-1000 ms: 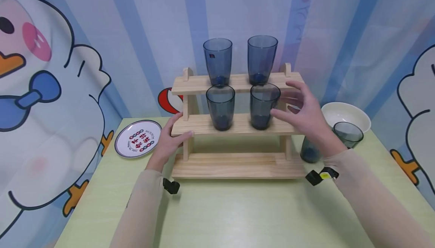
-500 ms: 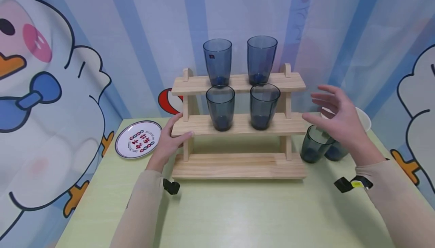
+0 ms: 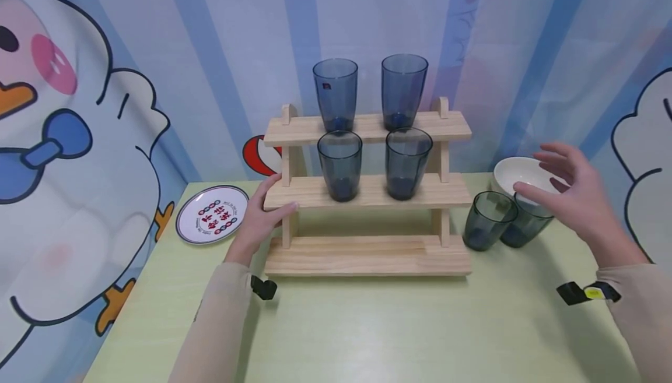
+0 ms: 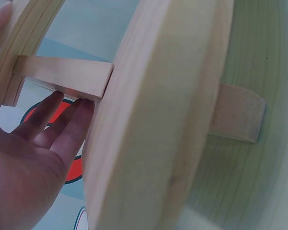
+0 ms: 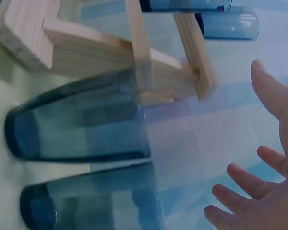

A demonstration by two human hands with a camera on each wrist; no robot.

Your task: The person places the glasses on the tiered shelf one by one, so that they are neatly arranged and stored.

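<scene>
A three-tier wooden rack point(image 3: 367, 263) stands on the table. My left hand point(image 3: 262, 214) holds the left end of its middle shelf, thumb along the front edge; in the left wrist view its fingers point(image 4: 74, 127) lie against an upright. Two blue-grey drinking glasses stand on the top shelf, a left one point(image 3: 336, 94) and a right one point(image 3: 403, 91). Two more are on the middle shelf, one left point(image 3: 340, 167), one right point(image 3: 408, 164). My right hand point(image 3: 583, 202), fingers spread and holding nothing, is above and right of two further glasses, the nearer point(image 3: 485, 222) and its neighbour point(image 3: 525, 225).
Behind the right-hand glasses sits a white bowl point(image 3: 517, 173), partly hidden. A white plate point(image 3: 212, 214) with red lettering lies left of the rack. A striped cartoon curtain point(image 3: 226, 68) hangs behind the table point(image 3: 367, 330).
My right hand has moved right, from beside the right glass on the middle shelf to the pair of glasses on the table. My left hand stays on the rack.
</scene>
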